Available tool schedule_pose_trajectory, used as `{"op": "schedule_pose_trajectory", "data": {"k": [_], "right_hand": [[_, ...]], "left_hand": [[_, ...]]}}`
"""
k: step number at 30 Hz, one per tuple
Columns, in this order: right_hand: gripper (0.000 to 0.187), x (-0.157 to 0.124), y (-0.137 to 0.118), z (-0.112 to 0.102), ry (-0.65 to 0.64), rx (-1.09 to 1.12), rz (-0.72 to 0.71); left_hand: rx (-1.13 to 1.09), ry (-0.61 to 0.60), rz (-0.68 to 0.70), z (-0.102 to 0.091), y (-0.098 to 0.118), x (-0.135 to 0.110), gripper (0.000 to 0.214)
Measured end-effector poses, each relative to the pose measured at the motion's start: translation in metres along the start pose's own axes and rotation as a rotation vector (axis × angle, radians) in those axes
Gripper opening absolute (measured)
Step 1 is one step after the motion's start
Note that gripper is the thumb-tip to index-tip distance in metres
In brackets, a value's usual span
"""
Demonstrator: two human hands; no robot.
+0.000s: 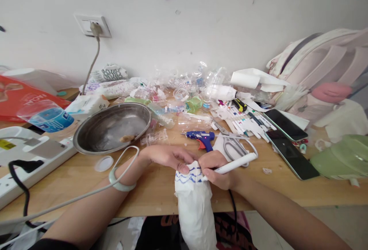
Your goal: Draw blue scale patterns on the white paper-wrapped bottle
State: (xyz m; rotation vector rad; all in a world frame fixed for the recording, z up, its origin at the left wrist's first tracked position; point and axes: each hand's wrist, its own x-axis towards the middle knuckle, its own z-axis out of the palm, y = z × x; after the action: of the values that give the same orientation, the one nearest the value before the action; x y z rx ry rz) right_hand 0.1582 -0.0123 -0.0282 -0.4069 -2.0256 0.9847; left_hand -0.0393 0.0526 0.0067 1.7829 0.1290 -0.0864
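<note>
My right hand [216,168] is closed around a white marker pen [237,163], its tip against a white paper-wrapped, bottle-shaped object [195,211]. Blue wavy lines run across the upper end of that object. My left hand [169,157] grips the same end from the left, thumb on the white surface, most fingers hidden behind. The object's lower part hangs over the table's front edge toward my lap. Just beyond my hands lies a blue glue gun [202,138] with a red trigger. Grey-handled scissors [231,148] rest beside it.
A metal basin [112,127] stands at the left, near a white power strip [37,158]. Many markers [235,119] lie at the right beside two phones [290,154]. Plastic bottle pieces crowd the back, and a pink backpack [322,66] leans at the wall. A pale cable crosses my left forearm.
</note>
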Motion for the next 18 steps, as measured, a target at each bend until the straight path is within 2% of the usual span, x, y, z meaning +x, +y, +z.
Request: {"op": "schedule_pose_trajectory", "data": {"k": [8,18], "right_hand": [[0.034,0.0043,-0.0015,-0.0031,0.003,-0.027,0.056],[0.031,0.0077,-0.0046,-0.0034,0.095,0.022,0.164]], "left_hand": [[-0.010,-0.011,0.034,-0.0019,0.0013,0.0001,0.039],[-0.022,0.025,0.058,-0.0008,0.0010,0.0014,0.038]]}}
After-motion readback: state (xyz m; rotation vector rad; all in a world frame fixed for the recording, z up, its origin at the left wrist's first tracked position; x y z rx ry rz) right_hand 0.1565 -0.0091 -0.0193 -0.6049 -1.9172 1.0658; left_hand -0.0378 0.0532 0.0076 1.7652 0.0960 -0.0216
